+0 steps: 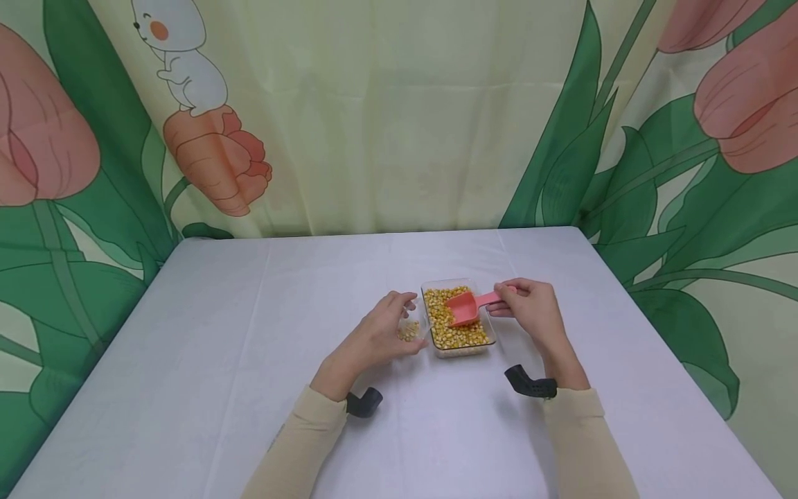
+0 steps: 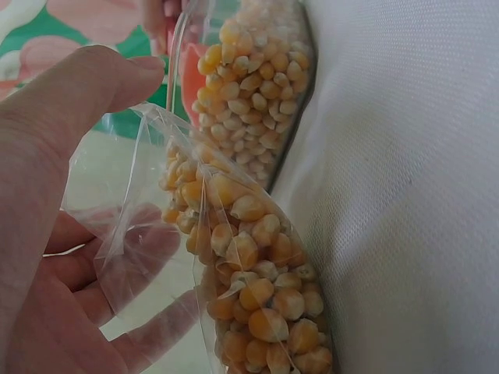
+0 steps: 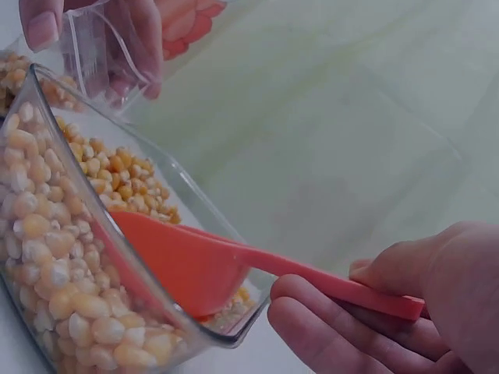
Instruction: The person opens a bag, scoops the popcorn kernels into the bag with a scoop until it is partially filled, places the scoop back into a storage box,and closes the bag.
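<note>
A pink-red plastic scoop [image 1: 464,309] rests with its bowl in the corn kernels [image 1: 440,319] of a clear rectangular glass container [image 1: 464,353]. My right hand [image 1: 535,308] pinches the scoop's handle [image 3: 335,288] between thumb and fingers. Left of the container is a clear plastic bag [image 2: 234,202], partly filled with corn kernels. My left hand [image 1: 376,337] curves round the upper part of this bag, thumb on one side and fingers on the other. Those fingers show through the plastic in the left wrist view.
A white cloth [image 1: 206,360] covers the table. Behind it hangs a curtain [image 1: 399,138] printed with tulips, leaves and a white animal on a carrot. Each wrist wears a black mount [image 1: 530,382].
</note>
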`<state>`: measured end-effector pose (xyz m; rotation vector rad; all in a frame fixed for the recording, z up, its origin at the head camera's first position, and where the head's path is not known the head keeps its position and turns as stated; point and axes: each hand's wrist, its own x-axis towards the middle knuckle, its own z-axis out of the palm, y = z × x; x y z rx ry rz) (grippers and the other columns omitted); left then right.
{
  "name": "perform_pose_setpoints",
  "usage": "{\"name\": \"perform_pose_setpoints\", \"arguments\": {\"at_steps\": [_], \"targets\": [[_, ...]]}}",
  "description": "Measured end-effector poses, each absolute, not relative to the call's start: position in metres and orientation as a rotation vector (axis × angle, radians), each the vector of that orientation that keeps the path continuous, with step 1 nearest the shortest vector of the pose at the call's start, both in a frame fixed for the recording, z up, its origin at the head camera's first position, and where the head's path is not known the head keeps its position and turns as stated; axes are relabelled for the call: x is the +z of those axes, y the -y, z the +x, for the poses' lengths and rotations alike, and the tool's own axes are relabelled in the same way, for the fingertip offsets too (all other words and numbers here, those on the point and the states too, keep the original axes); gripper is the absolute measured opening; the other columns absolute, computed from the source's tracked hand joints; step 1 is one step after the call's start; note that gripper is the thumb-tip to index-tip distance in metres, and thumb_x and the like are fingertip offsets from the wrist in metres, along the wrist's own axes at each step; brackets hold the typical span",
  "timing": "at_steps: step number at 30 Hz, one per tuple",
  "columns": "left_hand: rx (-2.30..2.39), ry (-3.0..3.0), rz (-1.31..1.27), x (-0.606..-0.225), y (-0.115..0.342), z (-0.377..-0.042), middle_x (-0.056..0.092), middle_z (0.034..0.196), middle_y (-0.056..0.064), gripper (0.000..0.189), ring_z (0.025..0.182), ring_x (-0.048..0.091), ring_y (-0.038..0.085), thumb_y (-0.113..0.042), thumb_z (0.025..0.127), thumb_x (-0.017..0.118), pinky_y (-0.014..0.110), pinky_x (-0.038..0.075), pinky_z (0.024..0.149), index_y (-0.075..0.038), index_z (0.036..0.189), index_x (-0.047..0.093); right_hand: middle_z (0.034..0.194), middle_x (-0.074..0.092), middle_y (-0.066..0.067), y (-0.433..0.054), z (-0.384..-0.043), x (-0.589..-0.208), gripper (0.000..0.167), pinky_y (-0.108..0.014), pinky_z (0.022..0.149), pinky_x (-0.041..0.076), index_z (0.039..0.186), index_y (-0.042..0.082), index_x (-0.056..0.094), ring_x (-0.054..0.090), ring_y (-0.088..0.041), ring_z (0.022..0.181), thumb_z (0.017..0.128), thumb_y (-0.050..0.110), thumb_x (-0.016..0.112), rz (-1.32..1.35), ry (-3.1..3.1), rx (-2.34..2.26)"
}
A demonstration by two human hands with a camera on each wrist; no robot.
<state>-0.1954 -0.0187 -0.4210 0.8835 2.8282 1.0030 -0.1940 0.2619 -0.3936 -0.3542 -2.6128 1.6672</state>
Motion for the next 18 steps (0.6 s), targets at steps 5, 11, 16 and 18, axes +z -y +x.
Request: {"name": "perform_pose_setpoints", "arguments": {"at_steps": [5, 11, 16, 18], "targets": [[1.029, -2.811, 0.864, -0.420, 0.019, -0.196, 0.058, 0.123, 0.005, 0.078, 0.110, 0.058, 0.018, -0.034, 0.079, 0.081, 0.035, 0.053, 0.091, -0.006, 0.142, 0.045, 0.105, 0.073, -0.019, -0.262, -0.197, -0.402, 0.040, -0.025, 0.075, 0.059, 0.125, -0.001, 0.061, 0.075, -0.013, 0.079, 0.100, 0.029, 0.059, -0.391, 2.576, 1.734], [1.035, -2.801, 0.854, -0.419, 0.019, -0.196, 0.059, 0.123, 0.005, 0.078, 0.110, 0.059, 0.017, -0.035, 0.080, 0.080, 0.036, 0.053, 0.091, -0.006, 0.142, 0.045, 0.114, 0.069, -0.021, -0.267, -0.199, -0.407, 0.045, -0.021, 0.077, 0.058, 0.129, 0.000, 0.060, 0.075, -0.012, 0.083, 0.100, 0.034, 0.058, -0.408, 2.565, 1.790], [1.035, -2.785, 0.842, -0.419, 0.019, -0.196, 0.058, 0.124, 0.005, 0.079, 0.111, 0.058, 0.018, -0.036, 0.080, 0.080, 0.036, 0.053, 0.092, -0.005, 0.143, 0.044, 0.118, 0.067, -0.021, -0.270, -0.200, -0.411, 0.049, -0.020, 0.081, 0.057, 0.131, 0.000, 0.059, 0.075, -0.011, 0.085, 0.099, 0.037, 0.059, -0.454, 2.536, 1.877], [1.032, -2.783, 0.836, -0.419, 0.019, -0.196, 0.058, 0.124, 0.004, 0.079, 0.111, 0.058, 0.017, -0.036, 0.080, 0.080, 0.036, 0.053, 0.092, -0.006, 0.143, 0.044, 0.117, 0.067, -0.019, -0.271, -0.201, -0.412, 0.049, -0.020, 0.081, 0.057, 0.131, 0.001, 0.059, 0.075, -0.011, 0.085, 0.098, 0.038, 0.059, -0.472, 2.524, 1.900]]}}
